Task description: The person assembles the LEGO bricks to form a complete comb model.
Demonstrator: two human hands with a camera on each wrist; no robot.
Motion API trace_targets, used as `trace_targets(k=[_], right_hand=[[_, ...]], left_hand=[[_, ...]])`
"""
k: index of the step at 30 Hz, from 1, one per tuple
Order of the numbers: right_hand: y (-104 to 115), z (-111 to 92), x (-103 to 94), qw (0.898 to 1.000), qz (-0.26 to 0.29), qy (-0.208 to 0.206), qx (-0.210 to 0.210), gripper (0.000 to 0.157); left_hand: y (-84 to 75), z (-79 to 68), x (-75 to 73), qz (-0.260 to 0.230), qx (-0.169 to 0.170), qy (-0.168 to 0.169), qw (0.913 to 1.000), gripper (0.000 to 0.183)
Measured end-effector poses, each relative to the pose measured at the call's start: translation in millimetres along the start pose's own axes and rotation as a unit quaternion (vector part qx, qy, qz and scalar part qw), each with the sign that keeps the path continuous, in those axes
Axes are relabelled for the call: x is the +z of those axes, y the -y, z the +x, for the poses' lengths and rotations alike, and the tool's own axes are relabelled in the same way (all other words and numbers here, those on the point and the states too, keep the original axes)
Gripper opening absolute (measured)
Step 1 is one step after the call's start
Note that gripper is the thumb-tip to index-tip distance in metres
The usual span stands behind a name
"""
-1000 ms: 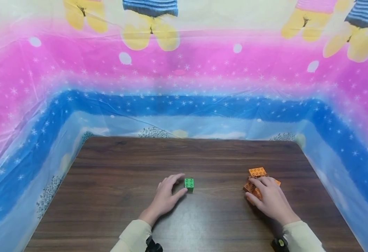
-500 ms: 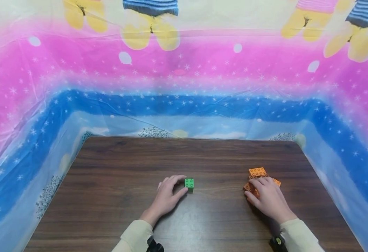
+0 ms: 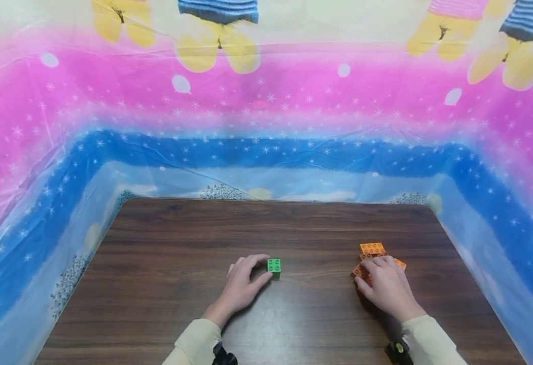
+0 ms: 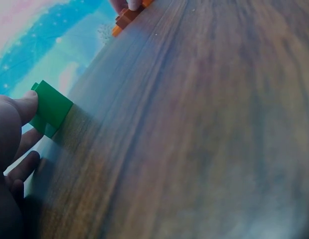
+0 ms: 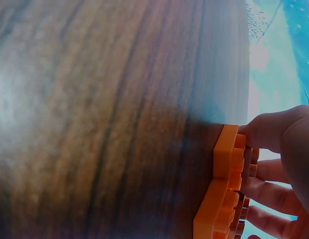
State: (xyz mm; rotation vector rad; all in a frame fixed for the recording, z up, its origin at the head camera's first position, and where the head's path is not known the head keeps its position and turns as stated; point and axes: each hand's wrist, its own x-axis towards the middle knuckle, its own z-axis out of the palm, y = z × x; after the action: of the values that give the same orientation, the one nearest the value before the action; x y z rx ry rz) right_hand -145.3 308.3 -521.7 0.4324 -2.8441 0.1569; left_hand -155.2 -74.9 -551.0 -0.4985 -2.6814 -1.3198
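A green toy building brick (image 3: 273, 266) with studs on top stands upright on the brown wood-grain table, left of the person's right hand. The left hand (image 3: 239, 286) pinches its left side between thumb and index finger. In the left wrist view the thumb lies against the green brick (image 4: 52, 109). Over a cluster of orange toy bricks (image 3: 372, 248) and brown toy bricks (image 3: 356, 271) lies the right hand (image 3: 388, 289), its thumb at the near left edge and its fingers curled over the top. The right wrist view shows orange bricks (image 5: 222, 169) under this hand; the brick parts beneath the palm are hidden.
The table (image 3: 202, 223) ends at a back edge with rounded corners. Behind it and along both sides hangs a pink and blue printed cloth (image 3: 266, 152). Dark wrist cameras (image 3: 398, 351) sit at both cuffs.
The right hand has shifted slightly left, with its thumb nearer the bricks, and the cluster shows a very small shift left. The left hand and green brick look almost still.
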Motion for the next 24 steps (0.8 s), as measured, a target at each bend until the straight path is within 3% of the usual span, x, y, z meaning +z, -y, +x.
trace_targets(k=[11,24], right_hand=[[-1.7,-3.9,3.8,1.000,0.028,-0.006,0.013,0.040],[2.4,-2.2,-2.7,0.995,0.085,-0.013,0.042,0.032]], left_hand=[[0.8,0.1,0.9,0.002,0.005,-0.008,1.0000,0.038],[-0.8,0.2,0.1,-0.001,0.003,-0.004,1.0000,0.038]])
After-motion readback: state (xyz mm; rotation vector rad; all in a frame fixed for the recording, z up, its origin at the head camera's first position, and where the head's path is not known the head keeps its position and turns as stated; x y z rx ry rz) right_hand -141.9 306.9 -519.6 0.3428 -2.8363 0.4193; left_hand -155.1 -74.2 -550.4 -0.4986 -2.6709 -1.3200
